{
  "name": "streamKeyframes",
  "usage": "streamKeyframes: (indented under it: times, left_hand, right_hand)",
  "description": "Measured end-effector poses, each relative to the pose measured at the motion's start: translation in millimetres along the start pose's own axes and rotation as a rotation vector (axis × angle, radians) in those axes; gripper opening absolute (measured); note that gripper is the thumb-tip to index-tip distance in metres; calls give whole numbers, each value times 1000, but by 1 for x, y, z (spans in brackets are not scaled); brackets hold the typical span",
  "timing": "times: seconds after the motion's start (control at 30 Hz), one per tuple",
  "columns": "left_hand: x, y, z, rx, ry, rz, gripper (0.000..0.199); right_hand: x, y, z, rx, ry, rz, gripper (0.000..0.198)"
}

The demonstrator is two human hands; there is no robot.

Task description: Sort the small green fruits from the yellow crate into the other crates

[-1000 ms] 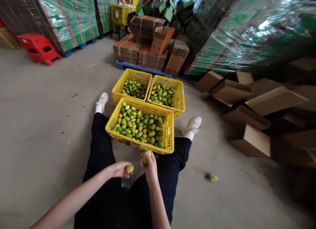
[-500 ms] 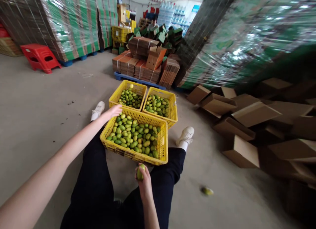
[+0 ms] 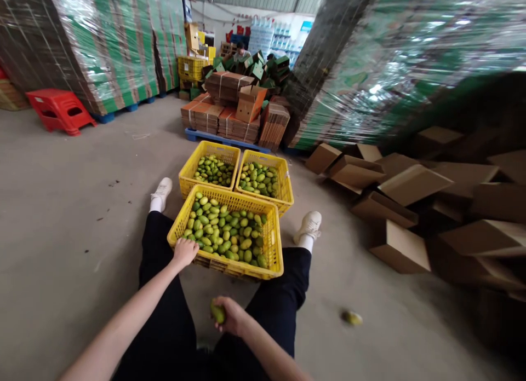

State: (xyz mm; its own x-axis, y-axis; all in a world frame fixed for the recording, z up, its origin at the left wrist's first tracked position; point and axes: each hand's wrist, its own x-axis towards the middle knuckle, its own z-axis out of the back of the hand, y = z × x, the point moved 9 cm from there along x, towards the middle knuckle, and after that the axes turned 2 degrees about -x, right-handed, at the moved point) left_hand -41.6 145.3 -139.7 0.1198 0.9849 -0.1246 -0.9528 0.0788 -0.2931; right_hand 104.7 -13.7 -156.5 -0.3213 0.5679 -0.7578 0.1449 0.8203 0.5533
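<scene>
From where I stand, the front crate sits between the person's legs, full of green and yellowish fruit. The right hand is below its near edge, thumb and fingers closed round one green fruit. The left hand is at that near edge, by the left corner, fingers loosely bent; I cannot tell whether they grip the rim or hold anything. Beyond the far edge, a left rear crate and a right rear crate carry more fruit. One loose fruit lies on the floor, right of the legs. I judge the step in hand to be handling single fruit; the next move calls for a steady right grip and clearance over the rim.
</scene>
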Motion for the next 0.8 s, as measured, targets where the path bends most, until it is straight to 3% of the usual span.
streamKeyframes:
  times: [0.1,0.23,0.3,0.33,0.37,0.43,0.63,0.7,0.8]
  left_hand:
    - [1,2,-2,27,1,-18,43]
    - [-2,3,-1,39,7,-31,45]
    - [-3,3,0,41,7,-33,44]
    - [-3,3,0,40,6,-33,44]
    - [-4,3,0,38,4,-33,43]
    - [-4,3,-1,32,-2,-33,42]
    - [-5,4,-3,16,-31,-37,42]
    - [-6,3,-2,12,-40,-41,41]
    - [-9,1,2,8,-62,-42,40]
  right_hand:
    - [-17,86,19,40,-105,135,11]
    - [-39,237,80,123,-268,353,24]
    - [-47,287,113,155,-341,453,25]
    - [-50,299,128,155,-381,498,22]
    - [-52,303,140,94,-441,555,18]
    - [-43,281,152,-35,-500,545,12]
    - [23,147,146,-317,-530,327,10]
    - [42,127,138,-420,-529,311,13]
    - [71,119,120,-548,-485,321,14]
